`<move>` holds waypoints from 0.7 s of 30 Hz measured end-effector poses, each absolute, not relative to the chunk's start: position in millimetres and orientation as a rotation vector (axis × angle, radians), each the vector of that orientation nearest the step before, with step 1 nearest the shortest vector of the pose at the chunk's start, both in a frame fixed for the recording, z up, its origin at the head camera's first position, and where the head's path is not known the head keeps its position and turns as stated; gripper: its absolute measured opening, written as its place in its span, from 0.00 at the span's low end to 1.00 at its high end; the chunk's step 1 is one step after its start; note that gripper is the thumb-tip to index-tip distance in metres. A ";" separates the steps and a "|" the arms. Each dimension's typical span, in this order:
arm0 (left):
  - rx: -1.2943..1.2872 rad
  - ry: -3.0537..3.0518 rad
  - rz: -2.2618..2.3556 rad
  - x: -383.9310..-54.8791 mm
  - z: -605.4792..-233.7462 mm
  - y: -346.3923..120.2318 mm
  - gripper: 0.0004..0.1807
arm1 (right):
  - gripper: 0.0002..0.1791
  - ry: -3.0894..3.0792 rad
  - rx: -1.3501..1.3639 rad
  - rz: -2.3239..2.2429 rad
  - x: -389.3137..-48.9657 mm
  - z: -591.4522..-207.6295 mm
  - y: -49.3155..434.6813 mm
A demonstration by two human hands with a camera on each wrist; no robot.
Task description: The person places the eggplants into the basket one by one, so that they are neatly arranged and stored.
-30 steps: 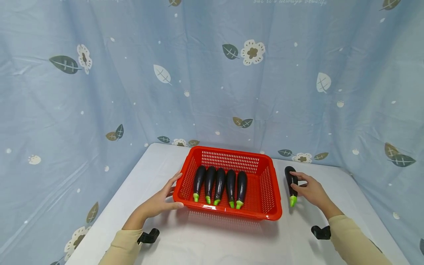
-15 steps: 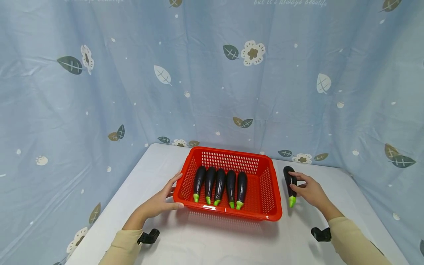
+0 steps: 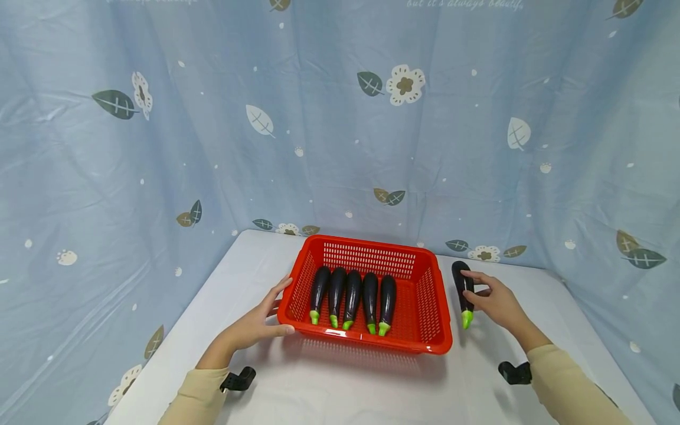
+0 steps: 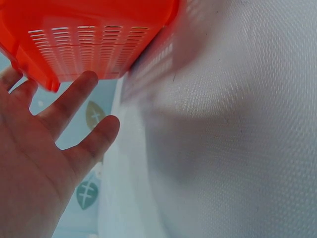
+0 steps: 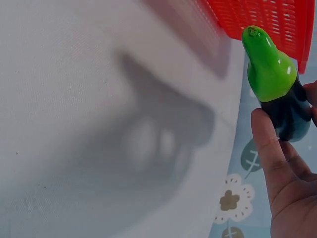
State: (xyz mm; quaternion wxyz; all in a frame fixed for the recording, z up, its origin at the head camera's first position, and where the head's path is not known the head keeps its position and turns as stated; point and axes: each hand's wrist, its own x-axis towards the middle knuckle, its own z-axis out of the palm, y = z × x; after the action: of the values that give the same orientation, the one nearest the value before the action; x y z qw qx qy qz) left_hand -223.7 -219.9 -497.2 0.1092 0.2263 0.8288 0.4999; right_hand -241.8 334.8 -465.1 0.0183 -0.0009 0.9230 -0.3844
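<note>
A red perforated plastic basket (image 3: pixel 372 343) stands on the white table. Several dark eggplants (image 3: pixel 352 298) with green stem ends lie side by side inside it, toward its left and middle. My left hand (image 3: pixel 254 326) is at the basket's left front corner, fingers along the left rim and thumb near the front one. The left wrist view shows those fingers (image 4: pixel 69 101) spread and fairly straight beside the basket wall. To the right of the basket, my right hand (image 3: pixel 498 302) pinches another eggplant (image 3: pixel 460 282) between thumb and fingers, its green end (image 5: pixel 270 69) toward me.
A white cloth covers the table (image 3: pixel 340 395). Behind and at both sides hangs a blue curtain (image 3: pixel 329 159) printed with leaves and flowers. Black wrist devices (image 3: pixel 239 379) sit on both forearms. The basket's right part (image 3: pixel 411 310) shows bare red bottom beside the eggplants.
My right hand with the eggplant has shifted slightly left and away from me, toward the basket's far right corner. The left hand and basket stay where they were.
</note>
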 end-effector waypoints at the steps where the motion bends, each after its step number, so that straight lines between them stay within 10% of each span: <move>1: 0.664 2.438 1.468 -223.7 -497.2 -220.0 0.57 | 0.34 2.869 -0.007 -1.197 -241.9 -464.4 334.3; 21: 0.625 2.445 1.449 -223.0 -494.5 -219.0 0.57 | 0.33 2.870 -0.109 -1.280 -242.8 -434.4 330.2</move>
State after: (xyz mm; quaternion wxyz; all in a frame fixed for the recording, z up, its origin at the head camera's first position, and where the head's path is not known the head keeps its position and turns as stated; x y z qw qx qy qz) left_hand -223.0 -219.0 -494.5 0.1155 0.2133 0.8345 0.4947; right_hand -242.8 330.2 -434.4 -0.0013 -0.0347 0.9127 -0.4071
